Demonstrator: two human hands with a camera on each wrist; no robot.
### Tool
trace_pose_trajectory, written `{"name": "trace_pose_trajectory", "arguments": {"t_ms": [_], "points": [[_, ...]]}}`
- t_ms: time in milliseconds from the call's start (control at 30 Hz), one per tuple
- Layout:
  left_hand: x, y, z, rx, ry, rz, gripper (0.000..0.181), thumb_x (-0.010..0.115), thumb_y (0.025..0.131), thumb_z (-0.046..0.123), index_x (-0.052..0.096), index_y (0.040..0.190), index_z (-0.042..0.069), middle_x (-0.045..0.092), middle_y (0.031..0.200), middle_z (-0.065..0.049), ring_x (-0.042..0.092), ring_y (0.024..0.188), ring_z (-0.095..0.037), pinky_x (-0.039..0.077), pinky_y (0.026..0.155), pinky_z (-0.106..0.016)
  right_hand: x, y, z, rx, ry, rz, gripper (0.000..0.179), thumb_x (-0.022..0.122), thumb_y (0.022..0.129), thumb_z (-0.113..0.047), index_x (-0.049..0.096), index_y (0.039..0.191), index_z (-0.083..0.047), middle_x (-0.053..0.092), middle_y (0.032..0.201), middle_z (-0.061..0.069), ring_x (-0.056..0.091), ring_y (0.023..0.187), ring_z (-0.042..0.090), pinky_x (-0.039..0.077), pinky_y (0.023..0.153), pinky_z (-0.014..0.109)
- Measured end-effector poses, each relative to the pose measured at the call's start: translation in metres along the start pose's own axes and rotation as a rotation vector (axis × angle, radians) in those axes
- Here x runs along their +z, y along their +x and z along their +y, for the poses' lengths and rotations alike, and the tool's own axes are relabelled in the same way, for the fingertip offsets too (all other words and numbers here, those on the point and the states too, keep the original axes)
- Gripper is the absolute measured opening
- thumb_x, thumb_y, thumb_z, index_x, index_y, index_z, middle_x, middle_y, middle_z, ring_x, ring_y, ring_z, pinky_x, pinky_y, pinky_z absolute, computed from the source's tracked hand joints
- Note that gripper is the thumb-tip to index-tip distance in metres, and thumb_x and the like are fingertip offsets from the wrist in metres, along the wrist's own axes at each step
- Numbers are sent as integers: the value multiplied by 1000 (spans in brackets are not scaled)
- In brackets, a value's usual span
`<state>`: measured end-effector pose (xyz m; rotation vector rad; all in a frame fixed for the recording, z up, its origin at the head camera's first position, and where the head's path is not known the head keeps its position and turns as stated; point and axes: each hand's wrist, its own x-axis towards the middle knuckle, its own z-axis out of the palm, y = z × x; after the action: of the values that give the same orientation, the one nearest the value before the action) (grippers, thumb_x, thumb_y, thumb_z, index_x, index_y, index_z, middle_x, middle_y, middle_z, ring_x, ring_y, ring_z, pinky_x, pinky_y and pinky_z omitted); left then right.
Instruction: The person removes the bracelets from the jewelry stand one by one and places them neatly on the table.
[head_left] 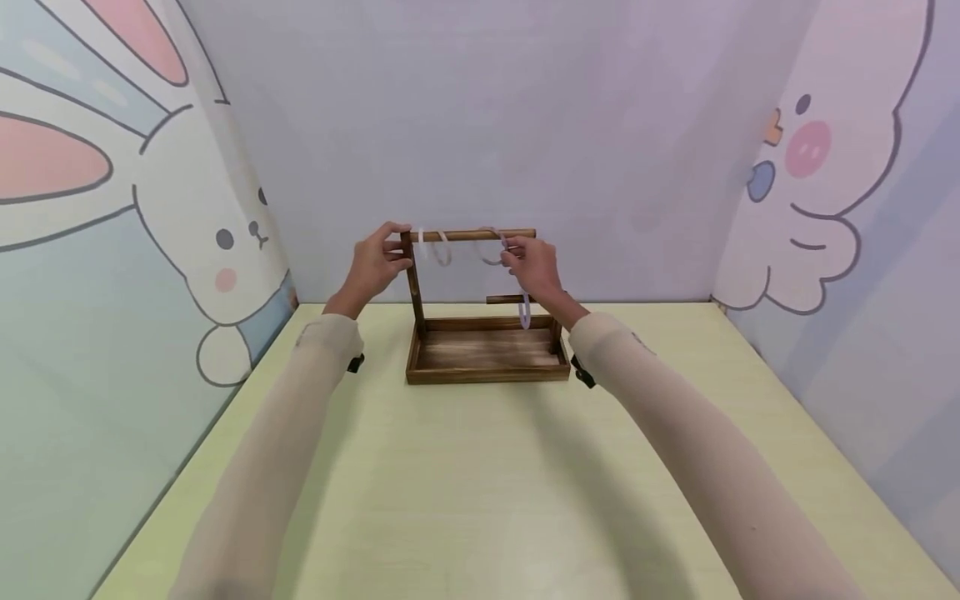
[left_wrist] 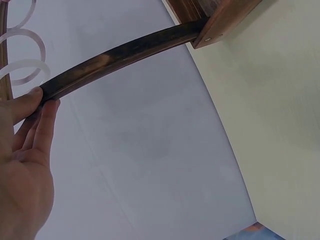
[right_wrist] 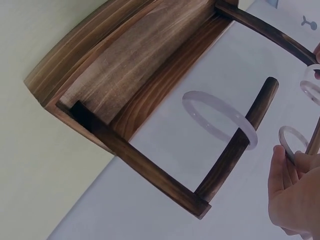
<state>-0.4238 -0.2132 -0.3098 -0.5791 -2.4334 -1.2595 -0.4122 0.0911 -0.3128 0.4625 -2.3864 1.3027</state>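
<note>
A dark wooden jewellery rack has a tray base (head_left: 487, 376), a long upper bar (head_left: 465, 236) and a short lower bar (right_wrist: 227, 162). My left hand (head_left: 378, 257) pinches the top of its left post (left_wrist: 115, 60) between thumb and fingers. With thumb and fingertips, my right hand (head_left: 534, 262) pinches a pale bangle (right_wrist: 281, 136) that encircles the upper bar near its right end. Toward the left of that bar hang a white bangle (head_left: 422, 243) and a brownish bangle (head_left: 443, 252). A pale lavender bangle (right_wrist: 245, 127) hangs round the lower bar, below my right hand.
The rack stands on a pale yellow-green table (head_left: 450, 483), close to the back wall (head_left: 600, 167). Side walls with cartoon animals (head_left: 217, 233) enclose the table on the left and right. The tray's floor (head_left: 487, 348) is bare wood.
</note>
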Motion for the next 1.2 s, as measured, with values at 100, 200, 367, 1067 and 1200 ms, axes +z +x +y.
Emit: {"name": "trace_pose_trajectory", "arguments": {"t_ms": [100, 200, 367, 1067, 1200], "points": [[0, -1, 1, 1, 4, 2, 59, 69, 96, -7, 55, 148, 16, 62, 140, -26, 65, 124, -38, 57, 100, -49, -6, -1, 3, 9, 4, 7, 25, 66, 103, -8, 72, 125, 2, 75, 115, 22, 76, 99, 33, 65, 80, 37], [0, -1, 1, 6, 8, 0, 59, 69, 96, -7, 54, 148, 15, 61, 140, -26, 65, 125, -39, 57, 100, -50, -12, -2, 7, 18, 11, 15, 25, 66, 103, -8, 72, 125, 2, 75, 114, 22, 76, 98, 32, 65, 80, 36], [-1, -2, 2, 7, 18, 3, 58, 69, 96, -7, 55, 148, 14, 62, 139, -26, 65, 125, -39, 57, 100, -51, -18, -2, 12, 19, 13, 19, 26, 66, 103, -7, 72, 126, 2, 76, 113, 21, 77, 98, 29, 65, 79, 33], [0, -6, 6, 18, 35, 12, 58, 69, 96, -8, 54, 148, 13, 62, 140, -26, 65, 124, -39, 57, 100, -51, -46, -9, 21, 58, -10, 26, 31, 64, 103, -7, 68, 133, 3, 74, 117, 24, 76, 99, 32, 65, 79, 33], [0, -7, 7, 21, 27, 13, 58, 70, 96, -7, 54, 148, 14, 62, 140, -26, 66, 123, -39, 57, 99, -50, -53, -10, 23, 79, -16, 31, 32, 64, 104, -7, 67, 134, 3, 73, 118, 24, 76, 101, 32, 65, 80, 32]]}}
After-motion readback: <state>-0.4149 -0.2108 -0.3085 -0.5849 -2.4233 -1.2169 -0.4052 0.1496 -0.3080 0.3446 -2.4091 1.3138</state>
